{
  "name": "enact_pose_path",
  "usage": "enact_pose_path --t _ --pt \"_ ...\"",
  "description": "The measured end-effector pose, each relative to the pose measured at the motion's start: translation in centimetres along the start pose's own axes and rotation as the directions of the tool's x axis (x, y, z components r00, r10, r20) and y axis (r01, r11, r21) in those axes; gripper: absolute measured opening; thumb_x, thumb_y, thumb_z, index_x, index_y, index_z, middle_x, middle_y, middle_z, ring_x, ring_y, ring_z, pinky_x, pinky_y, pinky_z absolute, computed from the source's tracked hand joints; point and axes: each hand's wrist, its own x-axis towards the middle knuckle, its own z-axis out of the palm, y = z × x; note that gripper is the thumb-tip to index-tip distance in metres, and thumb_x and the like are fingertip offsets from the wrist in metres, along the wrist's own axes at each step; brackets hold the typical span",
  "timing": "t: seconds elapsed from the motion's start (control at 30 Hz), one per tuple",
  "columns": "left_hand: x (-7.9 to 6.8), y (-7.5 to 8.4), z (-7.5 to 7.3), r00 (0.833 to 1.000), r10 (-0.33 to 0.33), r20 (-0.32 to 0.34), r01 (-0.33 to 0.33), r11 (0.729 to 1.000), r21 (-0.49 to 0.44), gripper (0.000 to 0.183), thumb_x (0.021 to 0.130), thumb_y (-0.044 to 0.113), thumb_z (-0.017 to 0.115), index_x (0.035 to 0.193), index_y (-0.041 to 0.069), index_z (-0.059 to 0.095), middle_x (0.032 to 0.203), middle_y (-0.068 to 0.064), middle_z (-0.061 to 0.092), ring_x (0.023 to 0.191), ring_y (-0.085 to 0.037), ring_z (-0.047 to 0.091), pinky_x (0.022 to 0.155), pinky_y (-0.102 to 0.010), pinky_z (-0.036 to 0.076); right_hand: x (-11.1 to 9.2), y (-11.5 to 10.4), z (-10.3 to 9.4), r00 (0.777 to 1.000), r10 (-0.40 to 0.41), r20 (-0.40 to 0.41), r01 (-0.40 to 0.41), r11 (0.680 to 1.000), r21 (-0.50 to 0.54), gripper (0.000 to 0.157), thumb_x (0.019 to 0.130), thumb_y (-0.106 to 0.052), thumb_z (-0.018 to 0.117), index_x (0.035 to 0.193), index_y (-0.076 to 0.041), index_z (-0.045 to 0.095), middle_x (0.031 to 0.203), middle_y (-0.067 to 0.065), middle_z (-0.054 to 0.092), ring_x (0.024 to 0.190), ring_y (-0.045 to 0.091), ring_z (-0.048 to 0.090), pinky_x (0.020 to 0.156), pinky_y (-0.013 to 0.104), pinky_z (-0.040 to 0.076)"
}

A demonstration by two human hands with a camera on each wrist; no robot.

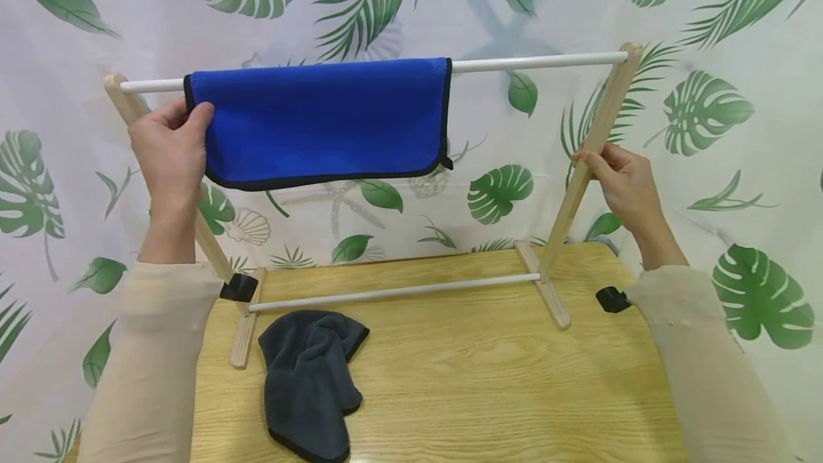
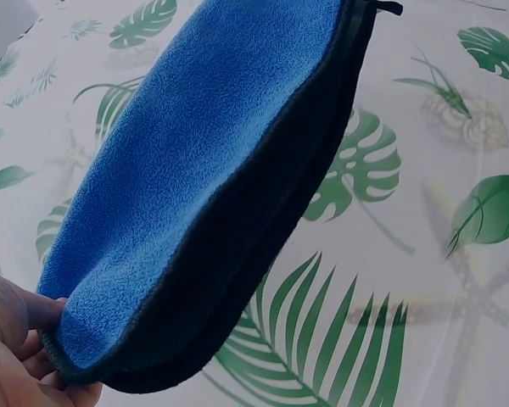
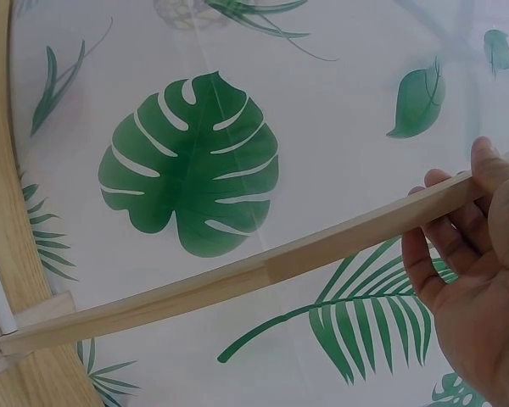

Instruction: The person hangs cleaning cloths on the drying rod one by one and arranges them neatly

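A blue towel (image 1: 328,120) with black edging hangs folded over the white upper rod (image 1: 540,61) of a wooden rack, towards its left part. My left hand (image 1: 172,152) pinches the towel's left edge just below the rod; in the left wrist view the thumb lies on the blue face of the towel (image 2: 195,144). On the right, my right hand (image 1: 620,181) grips the rack's slanted wooden post (image 1: 581,163) about midway up. The right wrist view shows fingers and thumb around that post (image 3: 263,263).
A dark grey cloth (image 1: 308,384) with black edging lies crumpled on the wooden table (image 1: 501,377), front left. The rack's lower white rod (image 1: 392,294) runs between two wooden feet (image 1: 553,299). Behind stands a leaf-patterned white backdrop (image 1: 411,227).
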Motion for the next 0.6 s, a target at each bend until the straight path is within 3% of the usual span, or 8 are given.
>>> enact_pose_path --t 0.17,0.37,0.6 --pt "0.4 -0.2 -0.9 0.999 -0.034 -0.040 0.034 0.999 -0.001 0.028 0.098 0.023 0.073 0.121 0.007 0.078 0.102 0.000 0.073 0.094 -0.013 0.068 0.095 -0.030 0.055 -0.1 -0.1 0.0 1.000 -0.012 0.000 0.012 1.000 0.000 0.042 0.107 -0.029 0.059 0.123 0.009 0.069 0.132 -0.001 0.067 0.111 0.008 0.061 0.084 0.015 0.050" --pt "0.6 -0.5 -2.1 0.991 -0.041 -0.128 0.043 0.999 0.011 0.024 0.095 0.023 0.076 0.115 0.011 0.081 0.097 0.003 0.074 0.091 -0.011 0.069 0.090 -0.025 0.055 -0.1 0.1 0.1 1.000 -0.011 0.001 0.011 1.000 -0.006 0.041 0.107 -0.029 0.059 0.123 0.008 0.070 0.140 0.012 0.063 0.110 0.009 0.061 0.083 0.016 0.050" --pt "0.9 -0.2 -3.0 0.984 -0.054 -0.170 0.060 0.998 0.032 0.024 0.093 0.023 0.078 0.114 0.013 0.081 0.097 0.005 0.075 0.090 -0.010 0.069 0.093 -0.025 0.054 -0.1 0.1 -0.1 1.000 -0.006 0.008 0.006 1.000 -0.008 0.041 0.107 -0.029 0.059 0.123 0.006 0.070 0.132 -0.004 0.067 0.110 0.008 0.060 0.083 0.016 0.050"
